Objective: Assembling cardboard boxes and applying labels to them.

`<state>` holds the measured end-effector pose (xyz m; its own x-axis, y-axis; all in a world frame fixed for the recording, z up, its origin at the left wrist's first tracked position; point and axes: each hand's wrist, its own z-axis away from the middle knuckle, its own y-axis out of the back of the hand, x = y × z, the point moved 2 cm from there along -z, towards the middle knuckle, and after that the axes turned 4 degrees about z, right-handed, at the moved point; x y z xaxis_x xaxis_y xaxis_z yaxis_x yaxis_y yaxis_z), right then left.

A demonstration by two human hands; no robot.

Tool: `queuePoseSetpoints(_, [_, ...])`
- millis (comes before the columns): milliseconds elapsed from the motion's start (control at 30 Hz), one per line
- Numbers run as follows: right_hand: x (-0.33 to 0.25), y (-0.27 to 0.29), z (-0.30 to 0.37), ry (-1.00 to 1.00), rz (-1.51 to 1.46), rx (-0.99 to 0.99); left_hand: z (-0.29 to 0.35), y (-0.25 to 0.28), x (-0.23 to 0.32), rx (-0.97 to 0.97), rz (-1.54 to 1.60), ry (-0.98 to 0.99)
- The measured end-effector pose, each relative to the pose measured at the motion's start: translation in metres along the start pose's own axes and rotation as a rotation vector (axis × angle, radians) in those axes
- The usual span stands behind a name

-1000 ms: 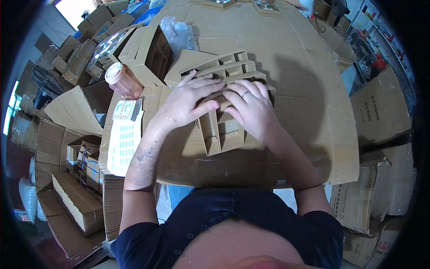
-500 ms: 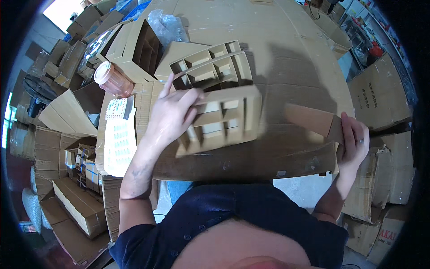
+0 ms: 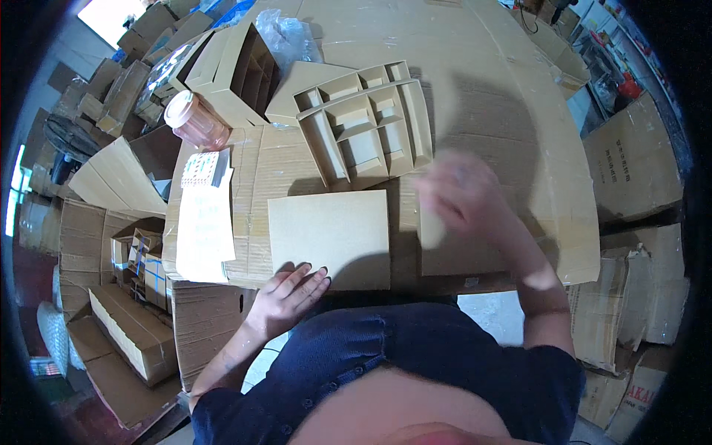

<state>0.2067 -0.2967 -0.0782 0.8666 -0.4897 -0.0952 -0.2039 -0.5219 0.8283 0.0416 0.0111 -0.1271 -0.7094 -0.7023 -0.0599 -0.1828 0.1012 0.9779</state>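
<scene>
My left hand [image 3: 293,293] rests with spread fingers on the near edge of a plain, flat-faced cardboard piece [image 3: 330,233] lying before me; its underside is hidden. My right hand [image 3: 460,193] is smeared by motion, above the far part of a second plain cardboard piece [image 3: 463,252]. Whether its fingers hold anything cannot be made out. Just behind, a divided cardboard tray [image 3: 382,152] lies open side up, slightly turned, with a cardboard strip across its far compartments.
On the left are a paper sheet [image 3: 204,237], a pink lidded cup [image 3: 199,122] and a box with dividers [image 3: 230,74]. Clear plastic film [image 3: 285,41] lies farther back. An open carton [image 3: 130,345] stands beside the table, and more cartons [image 3: 630,163] are at right.
My left hand has let go of the divided tray it held and moved nearer to me. My right hand has swung inward from the table's right edge. Plain cardboard pieces now lie in front.
</scene>
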Motion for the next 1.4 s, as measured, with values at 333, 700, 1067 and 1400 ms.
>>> queuePoseSetpoints(333, [0.023, -0.045, -0.095, 0.005, 0.262, -0.160, -0.118, 0.030, -0.138, 0.602, 0.107, 0.296])
queuePoseSetpoints(700, [0.044, 0.055, -0.023, -0.803, 0.321, -0.286, -0.222, -0.057, -0.249, -0.225, 0.323, 0.636])
queuePoseSetpoints(1067, [0.093, 0.001, 0.072, -0.190, 0.280, -0.377, -0.114, 0.023, -0.137, 0.430, -0.430, 0.067])
queuePoseSetpoints(1400, [0.073, -0.030, 0.069, -0.302, 0.156, -0.380, -0.095, -0.044, -0.097, 0.107, -0.023, 0.243])
